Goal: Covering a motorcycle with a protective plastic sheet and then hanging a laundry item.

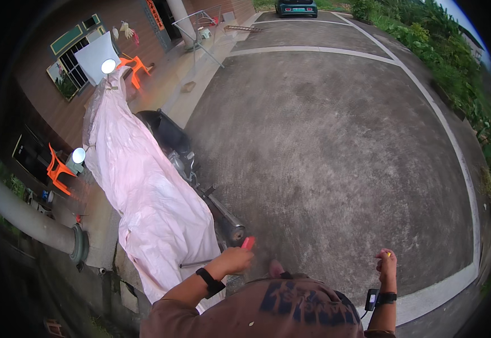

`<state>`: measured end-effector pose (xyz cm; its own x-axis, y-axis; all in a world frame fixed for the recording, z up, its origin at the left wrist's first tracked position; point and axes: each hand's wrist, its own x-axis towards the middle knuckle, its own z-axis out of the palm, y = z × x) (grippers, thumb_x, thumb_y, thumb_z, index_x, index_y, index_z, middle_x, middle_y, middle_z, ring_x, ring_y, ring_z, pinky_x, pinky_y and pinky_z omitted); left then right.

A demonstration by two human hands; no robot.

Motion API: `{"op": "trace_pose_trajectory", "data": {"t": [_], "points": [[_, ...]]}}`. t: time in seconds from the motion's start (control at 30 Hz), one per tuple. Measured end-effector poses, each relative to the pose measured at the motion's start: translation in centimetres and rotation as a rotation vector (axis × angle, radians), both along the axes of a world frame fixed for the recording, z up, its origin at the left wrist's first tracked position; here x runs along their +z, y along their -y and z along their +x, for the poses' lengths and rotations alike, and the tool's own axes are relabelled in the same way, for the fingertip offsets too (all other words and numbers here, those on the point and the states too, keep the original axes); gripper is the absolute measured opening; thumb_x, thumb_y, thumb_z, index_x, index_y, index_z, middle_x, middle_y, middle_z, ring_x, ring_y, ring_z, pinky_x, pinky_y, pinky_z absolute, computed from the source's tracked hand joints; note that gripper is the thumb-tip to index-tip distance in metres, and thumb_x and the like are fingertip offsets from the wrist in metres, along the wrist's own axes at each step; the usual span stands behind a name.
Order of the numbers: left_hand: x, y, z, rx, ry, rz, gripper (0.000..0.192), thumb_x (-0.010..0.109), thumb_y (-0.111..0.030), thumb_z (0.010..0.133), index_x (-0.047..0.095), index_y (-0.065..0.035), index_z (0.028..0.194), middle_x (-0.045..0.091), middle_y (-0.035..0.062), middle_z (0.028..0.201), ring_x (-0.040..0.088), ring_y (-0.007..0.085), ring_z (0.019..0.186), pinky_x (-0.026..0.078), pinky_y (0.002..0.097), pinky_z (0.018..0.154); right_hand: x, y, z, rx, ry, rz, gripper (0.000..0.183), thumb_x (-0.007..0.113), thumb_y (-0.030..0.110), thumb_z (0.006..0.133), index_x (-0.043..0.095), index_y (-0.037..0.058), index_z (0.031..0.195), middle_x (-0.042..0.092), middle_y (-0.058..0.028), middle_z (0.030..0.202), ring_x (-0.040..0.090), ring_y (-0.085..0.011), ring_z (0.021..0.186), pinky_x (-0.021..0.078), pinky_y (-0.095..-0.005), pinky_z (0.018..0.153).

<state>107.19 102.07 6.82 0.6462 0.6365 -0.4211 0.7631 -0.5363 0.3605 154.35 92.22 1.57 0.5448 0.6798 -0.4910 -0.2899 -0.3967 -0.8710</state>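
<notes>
My left hand (238, 259) is closed around a red object (248, 242), whose top sticks out above the fingers. A thin dark rod (195, 264) shows left of that forearm; I cannot tell whether it joins the red object. Just beyond this hand is the exhaust muffler (228, 222) of a motorcycle, most of which lies hidden under a pale pink cover (161, 181). Out to the right, over the concrete, my right hand (386, 267) has its fingers curled on a small yellow item (389, 254), mostly concealed in the grip.
Two round mirrors (108, 66) poke out of the cover. Orange plastic chairs (137, 69) and a metal folding rack (194, 36) stand along the house. A pillar (38, 215) rises at left. Concrete paving (334, 139) stretches ahead to a parked car (296, 8), with plants (435, 46) at right.
</notes>
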Motion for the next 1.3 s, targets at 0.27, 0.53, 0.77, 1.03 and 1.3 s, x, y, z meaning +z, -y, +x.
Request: {"op": "trace_pose_trajectory", "data": {"t": [0.27,0.53,0.77,1.03,1.3], "points": [[1.3,1.4,-0.3,0.290,-0.074,0.145,0.016,0.051,-0.016,0.068,0.055,-0.0044,0.078,0.056,0.0132,0.077,0.055,0.0291,0.073,0.044,0.0396,0.063,1.7,-4.6,2.8,0.218,0.061,0.053,0.017,0.051,0.018,0.078,0.048,0.0078,0.092,0.053,-0.0030,0.065,0.034,-0.0036,0.036,0.0227,-0.0176,0.031],[-3.2,12.6,2.1,0.574,-0.160,-0.165,0.019,0.047,-0.016,0.072,0.055,-0.0041,0.084,0.056,0.0147,0.088,0.053,0.0310,0.085,0.043,0.0415,0.070,3.3,-10.1,4.6,0.457,0.149,0.035,0.017,0.052,0.017,0.079,0.050,0.0065,0.092,0.054,-0.0025,0.068,0.035,-0.0023,0.039,0.0248,-0.0163,0.033],[-4.6,12.6,4.5,0.694,-0.135,-0.231,0.020,0.047,-0.016,0.072,0.054,-0.0038,0.087,0.055,0.0165,0.089,0.051,0.0321,0.086,0.042,0.0415,0.071,3.6,-17.6,1.6,0.750,0.163,-0.007,0.020,0.054,0.018,0.079,0.050,0.0059,0.094,0.056,-0.0027,0.071,0.034,-0.0006,0.041,0.0245,-0.0147,0.035],[-8.4,2.8,3.8,0.724,-0.096,-0.362,0.030,0.051,-0.018,0.071,0.052,-0.0049,0.098,0.054,0.0157,0.093,0.050,0.0309,0.090,0.041,0.0396,0.075,4.0,-28.3,-1.9,0.968,0.223,-0.128,0.019,0.053,0.017,0.079,0.051,0.0069,0.094,0.056,-0.0016,0.071,0.032,0.0002,0.042,0.0244,-0.0143,0.036],[-8.3,-9.5,-0.2,0.645,-0.103,-0.391,0.024,0.047,-0.020,0.072,0.053,-0.0038,0.088,0.055,0.0150,0.090,0.052,0.0315,0.086,0.042,0.0405,0.073,5.8,-38.8,-3.7,0.927,0.304,-0.173,0.017,0.052,0.018,0.079,0.050,0.0076,0.092,0.054,-0.0006,0.070,0.033,-0.0009,0.042,0.0252,-0.0155,0.036]]}}
